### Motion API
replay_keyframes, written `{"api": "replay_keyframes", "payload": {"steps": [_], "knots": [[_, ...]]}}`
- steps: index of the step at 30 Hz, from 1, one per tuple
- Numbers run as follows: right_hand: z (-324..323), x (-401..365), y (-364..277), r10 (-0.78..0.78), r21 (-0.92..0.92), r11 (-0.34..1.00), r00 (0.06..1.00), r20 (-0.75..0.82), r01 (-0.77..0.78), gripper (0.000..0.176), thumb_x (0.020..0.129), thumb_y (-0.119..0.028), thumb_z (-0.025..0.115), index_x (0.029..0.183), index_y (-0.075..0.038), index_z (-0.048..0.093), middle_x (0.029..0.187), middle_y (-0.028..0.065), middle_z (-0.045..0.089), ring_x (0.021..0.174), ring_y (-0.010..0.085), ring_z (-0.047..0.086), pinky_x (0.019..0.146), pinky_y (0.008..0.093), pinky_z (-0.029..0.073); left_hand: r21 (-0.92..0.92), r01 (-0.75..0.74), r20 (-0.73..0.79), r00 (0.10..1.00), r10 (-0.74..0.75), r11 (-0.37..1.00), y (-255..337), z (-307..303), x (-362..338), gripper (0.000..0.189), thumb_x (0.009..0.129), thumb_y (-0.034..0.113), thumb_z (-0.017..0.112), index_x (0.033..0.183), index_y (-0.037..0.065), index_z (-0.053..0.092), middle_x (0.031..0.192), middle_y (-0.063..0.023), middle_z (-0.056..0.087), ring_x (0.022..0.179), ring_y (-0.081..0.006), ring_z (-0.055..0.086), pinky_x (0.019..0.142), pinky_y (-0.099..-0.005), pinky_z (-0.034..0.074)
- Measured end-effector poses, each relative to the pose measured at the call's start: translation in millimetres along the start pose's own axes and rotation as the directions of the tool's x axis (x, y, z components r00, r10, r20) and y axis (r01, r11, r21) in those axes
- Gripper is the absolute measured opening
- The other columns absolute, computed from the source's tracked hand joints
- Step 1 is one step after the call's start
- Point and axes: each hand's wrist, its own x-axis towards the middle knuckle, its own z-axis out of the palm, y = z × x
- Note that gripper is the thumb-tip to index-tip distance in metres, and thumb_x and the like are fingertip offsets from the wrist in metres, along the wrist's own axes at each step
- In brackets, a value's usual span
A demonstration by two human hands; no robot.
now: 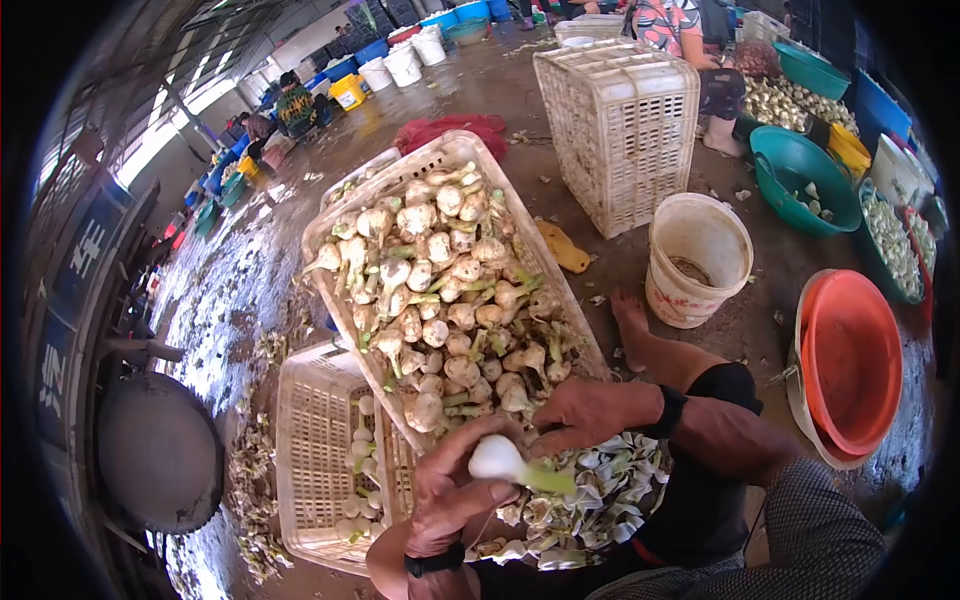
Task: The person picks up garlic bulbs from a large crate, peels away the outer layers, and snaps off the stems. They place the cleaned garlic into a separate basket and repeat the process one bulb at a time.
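My left hand is closed around a garlic bulb with smooth white skin. Its green stem points right. Just above and to the right, my right hand has its fingers curled close to the bulb; whether anything is in them is hidden. Beyond both hands, a tilted plastic crate is heaped with dirty, unpeeled garlic bulbs. Peeled skins and leaf scraps pile up beneath my hands, between my legs. On the left, a lower crate contains several cleaned bulbs.
A white bucket stands by my bare foot. Behind it is an upturned crate stack. Red basins lie at right, with a green basin farther back. A round stool is at left. Other people sit farther off.
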Motion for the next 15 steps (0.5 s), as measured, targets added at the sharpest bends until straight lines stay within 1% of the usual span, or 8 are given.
{"api": "replay_keyframes", "payload": {"steps": [1, 3, 4, 6, 8, 9, 10, 15], "knots": [[2, 1, 3, -0.004, 0.000, 1.000, 1.000, 0.005, 0.004, 0.037, 0.093, -0.030, 0.061, 0.076, 0.002, 0.060, 0.060, 0.0164, 0.056, 0.054, 0.0290, 0.057, 0.056, 0.0399, 0.047, 0.001, -0.002, -0.006, 1.000, 0.002, 1.000, 2, 1, 0, 0.061, 0.073, 0.000, 0.073, 0.131, 0.001, 0.054, 0.118, -0.0181, 0.060, 0.106, -0.0262, 0.062, 0.086, -0.0369, 0.056], [5, 3, 3, 0.039, 0.340, 0.940, 0.991, -0.127, 0.006, 0.043, 0.095, -0.039, 0.060, 0.077, 0.000, 0.063, 0.057, 0.0083, 0.055, 0.051, 0.0149, 0.051, 0.051, 0.0318, 0.043, -0.045, 0.078, -0.087, 0.993, -0.082, 0.996, 8, 5, -2, 0.059, 0.072, -0.004, 0.071, 0.129, 0.002, 0.055, 0.123, -0.0164, 0.058, 0.107, -0.0252, 0.061, 0.084, -0.0340, 0.058], [4, 0, 1, 0.038, 0.339, 0.941, 0.991, -0.128, 0.007, 0.043, 0.095, -0.039, 0.060, 0.077, 0.000, 0.063, 0.057, 0.0083, 0.055, 0.051, 0.0149, 0.051, 0.051, 0.0318, 0.043, -0.015, 0.074, -0.099, 0.992, -0.075, 0.997, 7, 4, -2, 0.057, 0.071, -0.008, 0.071, 0.125, 0.003, 0.057, 0.127, -0.0152, 0.054, 0.108, -0.0241, 0.060, 0.082, -0.0321, 0.059], [-9, -5, -24, 0.219, 0.714, 0.672, 0.974, 0.062, -0.196, 0.043, 0.097, -0.041, 0.058, 0.081, -0.002, 0.065, 0.058, 0.0012, 0.055, 0.054, 0.0066, 0.050, 0.049, 0.0262, 0.038, 0.016, 0.045, -0.117, 0.992, -0.043, 0.999, 1, 1, -2, 0.057, 0.071, -0.009, 0.071, 0.124, 0.004, 0.058, 0.128, -0.0149, 0.054, 0.110, -0.0238, 0.060, 0.082, -0.0319, 0.058], [-5, -3, -22, 0.151, 0.687, 0.702, 0.982, 0.116, -0.190, 0.042, 0.097, -0.042, 0.057, 0.085, -0.002, 0.066, 0.060, 0.0002, 0.056, 0.054, 0.0060, 0.050, 0.049, 0.0245, 0.038, 0.048, 0.018, -0.138, 0.990, -0.012, 0.999, -2, 0, -3, 0.057, 0.070, -0.010, 0.070, 0.124, 0.005, 0.058, 0.129, -0.0146, 0.053, 0.112, -0.0235, 0.059, 0.083, -0.0316, 0.058], [-1, -2, -20, 0.084, 0.661, 0.729, 0.982, 0.172, -0.178, 0.042, 0.097, -0.042, 0.057, 0.089, -0.003, 0.067, 0.061, -0.0008, 0.057, 0.054, 0.0054, 0.050, 0.049, 0.0229, 0.037, 0.050, 0.031, -0.150, 0.988, -0.023, 0.998, -3, 0, -4, 0.057, 0.068, -0.010, 0.072, 0.121, 0.005, 0.059, 0.129, -0.0155, 0.054, 0.113, -0.0249, 0.058, 0.088, -0.0344, 0.054], [3, -1, -16, 0.096, 0.643, 0.738, 0.974, 0.203, -0.206, 0.041, 0.097, -0.041, 0.056, 0.095, -0.002, 0.066, 0.062, -0.0001, 0.057, 0.055, 0.0064, 0.052, 0.050, 0.0224, 0.039, 0.053, 0.046, -0.162, 0.986, -0.037, 0.998, -4, -1, -4, 0.058, 0.065, -0.010, 0.074, 0.119, 0.006, 0.060, 0.129, -0.0165, 0.055, 0.115, -0.0263, 0.058, 0.094, -0.0372, 0.051], [7, -3, -25, 0.195, 0.689, 0.672, 0.962, 0.189, -0.271, 0.037, 0.099, -0.036, 0.054, 0.098, -0.001, 0.065, 0.065, -0.0005, 0.059, 0.055, 0.0061, 0.054, 0.050, 0.0222, 0.042, 0.076, -0.030, -0.124, 0.992, 0.039, 0.997, -11, 0, -1, 0.056, 0.067, -0.009, 0.074, 0.119, 0.007, 0.061, 0.129, -0.0165, 0.055, 0.116, -0.0266, 0.057, 0.095, -0.0372, 0.050]]}}
